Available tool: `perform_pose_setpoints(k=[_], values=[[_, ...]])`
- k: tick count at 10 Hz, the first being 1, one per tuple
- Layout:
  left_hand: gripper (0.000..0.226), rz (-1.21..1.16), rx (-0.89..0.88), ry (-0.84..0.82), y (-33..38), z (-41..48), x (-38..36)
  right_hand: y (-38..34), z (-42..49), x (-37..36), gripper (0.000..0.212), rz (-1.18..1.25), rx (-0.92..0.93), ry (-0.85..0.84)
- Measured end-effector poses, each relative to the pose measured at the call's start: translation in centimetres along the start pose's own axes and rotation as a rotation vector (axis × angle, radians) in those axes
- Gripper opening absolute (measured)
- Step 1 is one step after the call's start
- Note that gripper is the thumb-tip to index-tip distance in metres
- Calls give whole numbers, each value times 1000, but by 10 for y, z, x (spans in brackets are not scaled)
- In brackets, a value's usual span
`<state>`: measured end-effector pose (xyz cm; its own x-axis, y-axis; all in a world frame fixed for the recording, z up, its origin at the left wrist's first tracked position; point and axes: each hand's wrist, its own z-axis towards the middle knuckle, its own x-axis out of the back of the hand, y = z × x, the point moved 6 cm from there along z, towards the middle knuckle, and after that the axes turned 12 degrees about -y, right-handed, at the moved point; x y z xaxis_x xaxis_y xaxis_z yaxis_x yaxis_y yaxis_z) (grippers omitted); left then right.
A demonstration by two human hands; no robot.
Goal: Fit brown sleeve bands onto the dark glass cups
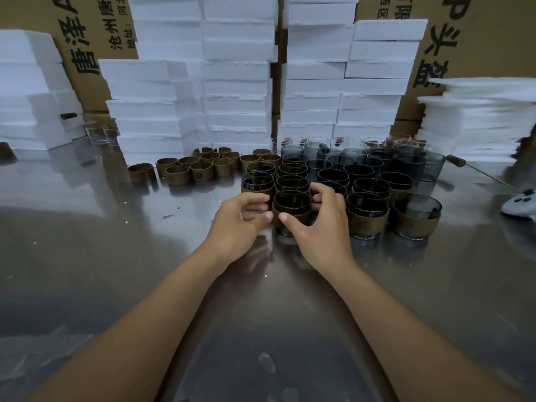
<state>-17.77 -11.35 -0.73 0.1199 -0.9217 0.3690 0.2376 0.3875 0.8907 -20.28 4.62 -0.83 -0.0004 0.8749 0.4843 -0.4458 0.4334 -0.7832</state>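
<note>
**Dark glass cup (291,201), front row: seating its brown sleeve band (298,219)**

Location: upright on the steel bench (116,256), at the near edge of the cup cluster, close against the cups behind it.

Left grip (240,219): clamped on the dark glass cup, fingers curled round its left side, thumb tip on the front of the band.

Right grip (322,224): clamped on the same cup, fingers curled over its right side, thumb tip on the band just beside the left thumb.

Condition: the band wraps the body, with the glass rim clear above it and a strip of base showing below. I cannot tell whether it sits level, because the hands cover both sides.

Stock nearby: loose bands (200,169) stand on the bench to the left. Banded cups (367,217) stand just to the right. Bare cups (319,158) are grouped behind them.

Handling notes, my judgement: I would work the band down evenly with both thumbs and fingers, a little on each side in turn, so it does not ride up on one side. I would match its height to the banded neighbours, leaving the same strip of glass at the base. I would keep the cup flat on the bench while pressing, since glass on polished steel will likely slide. I would keep my knuckles off the crowded cups behind.
</note>
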Motion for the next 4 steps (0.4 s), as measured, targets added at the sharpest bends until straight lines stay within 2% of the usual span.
perform_pose_setpoints(k=[2, 3, 4], values=[[18, 39, 10, 13, 2, -9, 1, -5, -7, 4, 71, -39, -8, -6], [16, 56, -6, 9, 6, -12, 0, -17, -13, 14, 59, -5, 12, 36], [16, 46, 9, -4, 9, -15, 0, -40, -18, 39, 38, 183, 30, 142]])
